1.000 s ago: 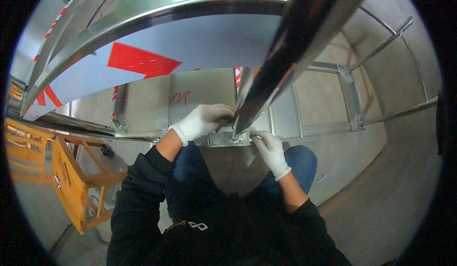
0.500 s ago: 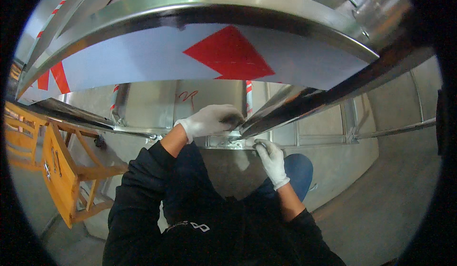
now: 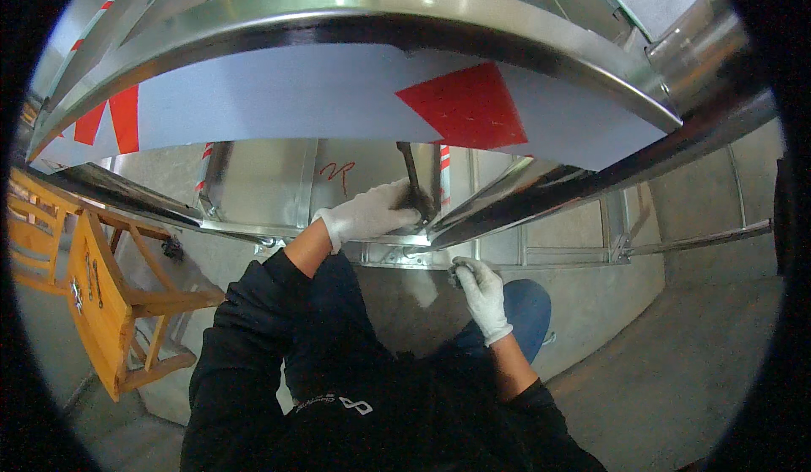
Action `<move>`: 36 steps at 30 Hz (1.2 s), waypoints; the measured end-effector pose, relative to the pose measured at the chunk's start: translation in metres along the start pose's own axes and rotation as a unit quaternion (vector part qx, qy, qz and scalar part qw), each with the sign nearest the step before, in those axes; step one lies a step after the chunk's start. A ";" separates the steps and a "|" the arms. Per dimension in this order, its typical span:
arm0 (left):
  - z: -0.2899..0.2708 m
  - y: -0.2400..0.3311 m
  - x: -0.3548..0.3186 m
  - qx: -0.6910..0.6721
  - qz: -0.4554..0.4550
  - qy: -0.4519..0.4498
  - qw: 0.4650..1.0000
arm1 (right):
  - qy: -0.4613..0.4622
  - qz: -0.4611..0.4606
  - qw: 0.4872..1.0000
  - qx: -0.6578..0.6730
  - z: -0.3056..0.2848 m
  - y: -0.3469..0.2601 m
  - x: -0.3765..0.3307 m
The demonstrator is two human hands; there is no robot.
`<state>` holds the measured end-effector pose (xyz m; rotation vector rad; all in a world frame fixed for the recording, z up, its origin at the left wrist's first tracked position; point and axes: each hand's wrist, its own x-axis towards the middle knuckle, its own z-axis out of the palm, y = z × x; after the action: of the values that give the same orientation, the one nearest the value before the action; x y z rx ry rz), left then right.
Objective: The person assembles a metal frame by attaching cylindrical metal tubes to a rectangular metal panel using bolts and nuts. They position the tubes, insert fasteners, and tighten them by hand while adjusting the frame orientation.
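Note:
My left hand [image 3: 372, 210], in a white glove with darkened fingers, is closed round a dark wrench-like tool [image 3: 410, 166]. Its shaft rises from the fingers toward the printed sheet; the lower end is hidden at the frame's corner. Below that hand lies a metal bracket plate [image 3: 397, 255] on the lower rail. My right hand [image 3: 481, 295], gloved likewise, is just right of the plate's end, apart from it. Its thumb and fingers are pinched together, and what they hold, if anything, cannot be made out.
A curved steel edge [image 3: 355, 18] and a white sheet with red shapes [image 3: 279, 92] span the space above my hands. A slanting steel beam [image 3: 541, 189] runs right of the left hand. Wooden chairs [image 3: 110, 303] stand at left, the nearer bearing wrenches [image 3: 95, 279].
The dark tool now shows upright in my left hand. My right hand has drawn back a little from the bracket plate, down and to the right. The view has shifted slightly.

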<state>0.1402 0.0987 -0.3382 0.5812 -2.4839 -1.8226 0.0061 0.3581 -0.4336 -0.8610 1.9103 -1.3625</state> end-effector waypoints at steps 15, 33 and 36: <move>0.005 -0.003 0.001 0.119 0.084 -0.021 0.989 | -0.022 -0.005 0.999 -0.022 -0.002 0.019 -0.004; 0.005 0.002 0.000 0.008 0.119 -0.036 0.992 | -0.031 0.073 0.995 0.064 0.006 -0.020 0.002; 0.007 0.000 0.001 0.010 0.095 -0.034 0.995 | -0.033 0.073 0.995 0.065 0.006 -0.014 0.001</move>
<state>0.1380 0.1047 -0.3400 0.2752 -2.5021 -1.7773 0.0126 0.3502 -0.4221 -0.6804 1.7772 -1.3376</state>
